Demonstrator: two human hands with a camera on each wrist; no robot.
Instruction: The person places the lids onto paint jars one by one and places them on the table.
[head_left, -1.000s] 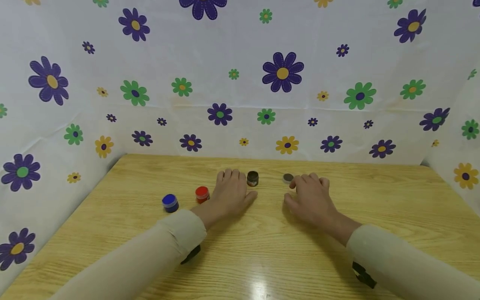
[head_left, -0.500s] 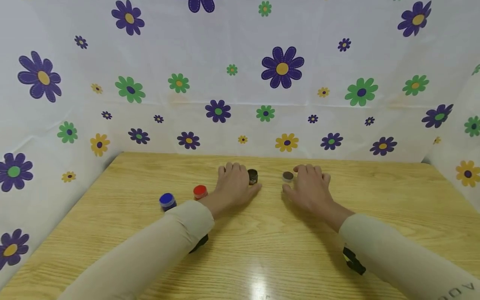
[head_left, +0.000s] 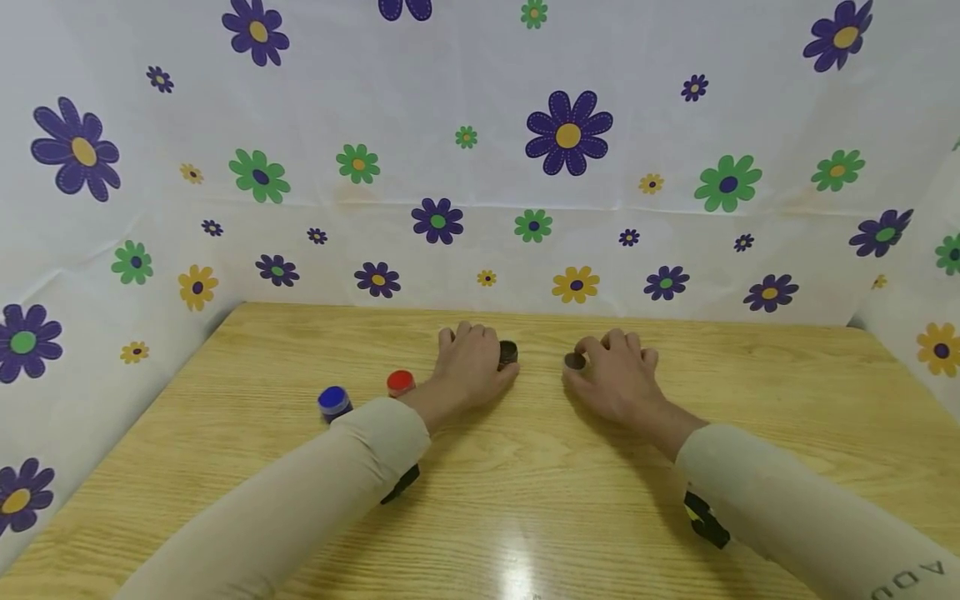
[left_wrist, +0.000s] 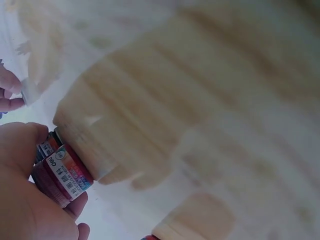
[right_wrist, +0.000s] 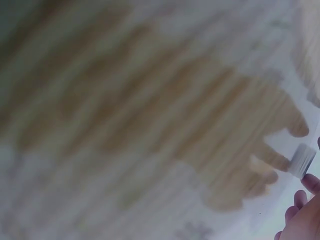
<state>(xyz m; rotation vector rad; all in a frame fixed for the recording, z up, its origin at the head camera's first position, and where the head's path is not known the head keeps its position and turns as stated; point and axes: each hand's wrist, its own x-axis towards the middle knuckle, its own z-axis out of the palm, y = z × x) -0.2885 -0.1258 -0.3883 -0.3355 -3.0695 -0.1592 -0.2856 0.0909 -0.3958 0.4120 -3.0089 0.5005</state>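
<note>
My left hand (head_left: 471, 362) curls around small paint jars. In the left wrist view, a labelled maroon jar (left_wrist: 59, 177) lies between thumb and fingers. A second, darker jar (head_left: 508, 353) stands right at the thumb; its left part is hidden behind the hand in the head view. My right hand (head_left: 621, 375) pinches a small round cap (head_left: 574, 363) between thumb and finger. Its face looks grey-brown from above, and its side shows pale and ridged (right_wrist: 302, 161) in the right wrist view. A gap of table separates the two hands.
Left of my left forearm stand a jar with a red lid (head_left: 401, 382) and a jar with a blue lid (head_left: 333, 402). All rest on a wood-grain table (head_left: 510, 500). A flower-printed cloth (head_left: 480, 175) rises behind the table and along its sides.
My left hand has shifted slightly right, its thumb now against the dark jar. My right hand has moved left and closed its fingers on the cap, which now tilts.
</note>
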